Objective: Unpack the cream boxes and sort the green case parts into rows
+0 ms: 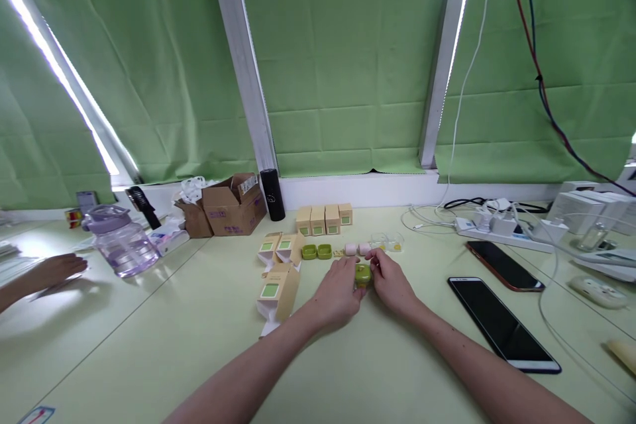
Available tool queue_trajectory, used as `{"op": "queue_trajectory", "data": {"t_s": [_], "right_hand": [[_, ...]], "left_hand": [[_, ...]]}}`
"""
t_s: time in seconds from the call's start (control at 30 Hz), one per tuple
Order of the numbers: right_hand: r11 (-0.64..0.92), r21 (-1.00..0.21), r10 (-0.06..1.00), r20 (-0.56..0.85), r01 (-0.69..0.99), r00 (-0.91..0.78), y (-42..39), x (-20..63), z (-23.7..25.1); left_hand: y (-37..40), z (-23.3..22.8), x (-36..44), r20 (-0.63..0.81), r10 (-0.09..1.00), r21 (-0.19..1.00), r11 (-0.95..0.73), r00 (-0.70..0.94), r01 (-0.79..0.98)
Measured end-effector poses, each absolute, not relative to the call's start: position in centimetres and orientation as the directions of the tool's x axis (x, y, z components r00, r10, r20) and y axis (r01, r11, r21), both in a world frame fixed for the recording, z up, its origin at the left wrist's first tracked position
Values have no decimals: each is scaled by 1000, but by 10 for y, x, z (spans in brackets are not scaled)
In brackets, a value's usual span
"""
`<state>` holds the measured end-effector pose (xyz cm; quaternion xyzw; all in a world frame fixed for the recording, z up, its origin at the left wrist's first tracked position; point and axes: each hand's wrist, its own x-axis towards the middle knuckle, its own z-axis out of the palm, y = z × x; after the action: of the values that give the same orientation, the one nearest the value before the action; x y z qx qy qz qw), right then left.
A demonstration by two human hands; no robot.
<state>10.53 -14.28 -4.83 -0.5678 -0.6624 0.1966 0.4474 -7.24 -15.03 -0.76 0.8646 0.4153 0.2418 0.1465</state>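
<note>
Your left hand [338,288] and right hand [391,281] pinch a small green container [363,274] between them.
They hide its sides; whether it touches the worktop [368,371], you can't tell. Beyond lie two pink pieces [350,250] and faint, clear pieces [396,242].

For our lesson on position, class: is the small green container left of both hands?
No, the small green container is between the left hand and the right hand.
</note>
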Motion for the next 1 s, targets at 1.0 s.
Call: {"op": "queue_trajectory", "data": {"t_s": [1.0], "right_hand": [[469, -857, 876, 483, 213, 18, -158, 91, -39]], "left_hand": [[-144, -10, -69, 233, 968, 958, -246, 97, 148]]}}
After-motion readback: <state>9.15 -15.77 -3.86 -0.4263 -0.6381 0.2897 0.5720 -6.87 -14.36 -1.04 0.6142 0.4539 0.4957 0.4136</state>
